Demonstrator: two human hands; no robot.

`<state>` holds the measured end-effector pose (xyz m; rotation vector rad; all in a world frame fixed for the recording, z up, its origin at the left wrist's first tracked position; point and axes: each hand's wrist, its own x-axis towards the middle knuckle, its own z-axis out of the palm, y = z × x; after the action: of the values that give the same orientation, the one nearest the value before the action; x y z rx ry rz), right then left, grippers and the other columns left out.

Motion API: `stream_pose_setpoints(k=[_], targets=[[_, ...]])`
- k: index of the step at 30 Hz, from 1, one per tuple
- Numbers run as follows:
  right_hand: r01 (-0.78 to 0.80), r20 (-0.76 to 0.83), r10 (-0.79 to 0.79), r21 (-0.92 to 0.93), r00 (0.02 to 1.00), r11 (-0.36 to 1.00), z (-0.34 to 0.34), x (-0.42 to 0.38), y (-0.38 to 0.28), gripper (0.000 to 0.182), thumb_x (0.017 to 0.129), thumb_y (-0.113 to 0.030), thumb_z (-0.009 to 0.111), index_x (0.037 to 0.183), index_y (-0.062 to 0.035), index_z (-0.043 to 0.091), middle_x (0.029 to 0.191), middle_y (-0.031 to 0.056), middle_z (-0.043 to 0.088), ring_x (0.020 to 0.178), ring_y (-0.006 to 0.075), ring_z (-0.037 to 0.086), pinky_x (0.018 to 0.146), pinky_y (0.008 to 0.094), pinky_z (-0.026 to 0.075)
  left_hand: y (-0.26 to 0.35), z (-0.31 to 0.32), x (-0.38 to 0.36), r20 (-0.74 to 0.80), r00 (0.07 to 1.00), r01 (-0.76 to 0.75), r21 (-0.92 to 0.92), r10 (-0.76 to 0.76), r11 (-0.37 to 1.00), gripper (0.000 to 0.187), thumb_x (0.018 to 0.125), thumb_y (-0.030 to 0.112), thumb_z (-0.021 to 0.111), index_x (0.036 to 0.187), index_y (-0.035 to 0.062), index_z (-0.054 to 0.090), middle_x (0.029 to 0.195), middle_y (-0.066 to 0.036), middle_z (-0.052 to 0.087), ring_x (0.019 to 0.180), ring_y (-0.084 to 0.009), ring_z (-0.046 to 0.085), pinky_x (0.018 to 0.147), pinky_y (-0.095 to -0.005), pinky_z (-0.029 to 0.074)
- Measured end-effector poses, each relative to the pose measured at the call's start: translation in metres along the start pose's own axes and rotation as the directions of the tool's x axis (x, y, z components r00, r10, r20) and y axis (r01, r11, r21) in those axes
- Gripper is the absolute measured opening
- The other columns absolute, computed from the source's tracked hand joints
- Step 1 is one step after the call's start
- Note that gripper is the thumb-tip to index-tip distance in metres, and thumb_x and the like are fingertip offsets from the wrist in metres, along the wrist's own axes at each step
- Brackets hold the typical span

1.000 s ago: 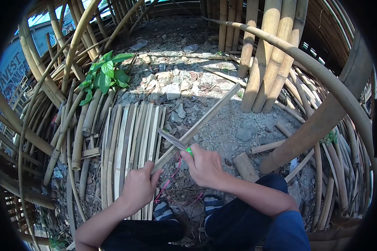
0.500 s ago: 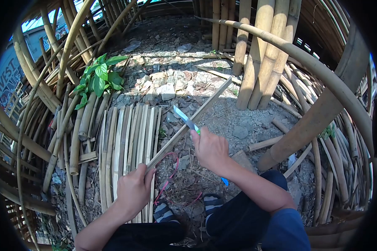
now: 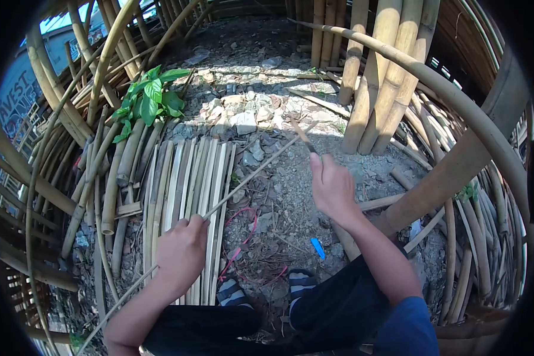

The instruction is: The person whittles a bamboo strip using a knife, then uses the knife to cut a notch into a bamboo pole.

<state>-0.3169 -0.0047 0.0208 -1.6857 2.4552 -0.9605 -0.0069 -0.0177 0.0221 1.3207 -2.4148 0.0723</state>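
My left hand (image 3: 181, 252) grips a long thin bamboo strip (image 3: 249, 175) that slants up and to the right over the gravel. My right hand (image 3: 333, 187) holds a knife (image 3: 302, 135) out at the strip's far end, the blade pointing away from me. The knife's handle is hidden inside my fist. Both hands are over the ground in front of my knees and striped shoes (image 3: 261, 291).
A row of split bamboo slats (image 3: 187, 196) lies on the ground at the left. Thick bamboo poles (image 3: 380, 77) stand at the back right, and bent poles ring the area. A green plant (image 3: 151, 101) grows at the back left; a small blue scrap (image 3: 318, 248) lies on gravel.
My right hand has pushed the knife forward along the bamboo strip to its far end. My left hand has stayed on the strip's near part, and the strip now looks thinner.
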Motion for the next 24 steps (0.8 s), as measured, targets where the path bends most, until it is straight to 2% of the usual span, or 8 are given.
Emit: stream_pose_setpoints(k=[1, 4, 6, 10, 15, 18, 20, 24], targets=[[0.103, 0.091, -0.11, 0.081, 0.99, 0.991, 0.008, -0.024, -0.023, 0.05, 0.107, -0.04, 0.037, 0.087, 0.0006, 0.059, 0.067, 0.0249, 0.064, 0.064, 0.0482, 0.064, 0.065, 0.0592, 0.047, 0.003, 0.002, 0.002, 0.006, 1.0, -0.012, 0.042, 0.011, 0.999, 0.018, 0.096, 0.019, 0.063, 0.084, 0.0072, 0.058, 0.07, -0.015, 0.063, 0.061, -0.0353, 0.066, 0.052, -0.0458, 0.051], [0.175, 0.259, -0.248, 0.275, 0.934, 0.945, 0.038, -0.081, -0.069, 0.039, 0.106, -0.033, 0.045, 0.087, 0.0003, 0.054, 0.063, 0.0236, 0.06, 0.059, 0.0474, 0.061, 0.058, 0.0571, 0.045, 0.018, 0.008, 0.005, 0.002, 0.997, -0.074, 0.053, 0.074, 0.996, 0.013, 0.094, 0.015, 0.06, 0.085, 0.0071, 0.057, 0.072, -0.013, 0.063, 0.065, -0.0311, 0.069, 0.053, -0.0429, 0.054], [0.243, 0.153, -0.303, 0.317, 0.941, 0.917, 0.051, -0.091, -0.071, 0.039, 0.106, -0.034, 0.046, 0.086, -0.0001, 0.054, 0.062, 0.0222, 0.06, 0.057, 0.047, 0.06, 0.056, 0.0576, 0.045, 0.02, 0.005, 0.005, -0.005, 0.995, -0.102, 0.071, 0.103, 0.992, 0.012, 0.094, 0.014, 0.06, 0.086, 0.0064, 0.055, 0.072, -0.013, 0.063, 0.066, -0.0302, 0.069, 0.053, -0.0426, 0.054], [0.261, 0.187, -0.32, 0.283, 0.929, 0.923, 0.049, -0.093, -0.069, 0.039, 0.105, -0.033, 0.047, 0.086, -0.0006, 0.053, 0.062, 0.022, 0.061, 0.055, 0.0461, 0.06, 0.054, 0.0573, 0.046, 0.02, 0.002, 0.004, 0.005, 0.996, -0.094, 0.081, 0.094, 0.992, 0.012, 0.095, 0.013, 0.059, 0.086, 0.006, 0.054, 0.072, -0.013, 0.062, 0.066, -0.0303, 0.069, 0.053, -0.0427, 0.054], [0.338, 0.111, -0.379, 0.273, 0.919, 0.9, 0.048, -0.089, -0.066, 0.037, 0.105, -0.032, 0.049, 0.086, -0.0011, 0.053, 0.062, 0.022, 0.061, 0.052, 0.0443, 0.061, 0.049, 0.0538, 0.046, 0.021, 0.0, 0.006, -0.042, 0.996, -0.082, 0.065, 0.085, 0.995, 0.014, 0.095, 0.016, 0.062, 0.085, 0.0079, 0.055, 0.071, -0.012, 0.061, 0.065, -0.0303, 0.068, 0.052, -0.0432, 0.053], [0.317, 0.043, -0.335, 0.236, 0.941, 0.919, 0.055, -0.077, -0.055, 0.039, 0.106, -0.034, 0.046, 0.087, -0.0003, 0.054, 0.063, 0.0231, 0.061, 0.055, 0.0454, 0.062, 0.053, 0.0557, 0.047, 0.02, -0.005, 0.008, -0.073, 0.994, -0.081, 0.065, 0.085, 0.995, 0.016, 0.095, 0.018, 0.064, 0.084, 0.0084, 0.056, 0.069, -0.011, 0.059, 0.063, -0.0305, 0.066, 0.051, -0.0438, 0.051], [0.132, 0.093, -0.142, 0.105, 0.985, 0.986, 0.045, -0.047, -0.039, 0.046, 0.107, -0.039, 0.041, 0.089, 0.0011, 0.056, 0.065, 0.0233, 0.065, 0.058, 0.0448, 0.065, 0.055, 0.0564, 0.05, 0.012, -0.01, 0.005, -0.085, 0.994, -0.068, 0.086, 0.075, 0.994, 0.017, 0.095, 0.018, 0.064, 0.084, 0.0083, 0.056, 0.069, -0.011, 0.058, 0.062, -0.0307, 0.066, 0.051, -0.0441, 0.051], [0.136, 0.112, -0.137, 0.012, 0.984, 0.991, 0.034, -0.021, -0.012, 0.048, 0.107, -0.039, 0.039, 0.089, 0.0013, 0.057, 0.066, 0.0238, 0.065, 0.062, 0.0463, 0.066, 0.06, 0.0572, 0.051, 0.007, -0.016, 0.001, -0.09, 0.995, -0.04, 0.104, 0.05, 0.994, 0.019, 0.096, 0.019, 0.064, 0.082, 0.0081, 0.056, 0.068, -0.011, 0.058, 0.06, -0.0311, 0.065, 0.05, -0.0446, 0.049]])
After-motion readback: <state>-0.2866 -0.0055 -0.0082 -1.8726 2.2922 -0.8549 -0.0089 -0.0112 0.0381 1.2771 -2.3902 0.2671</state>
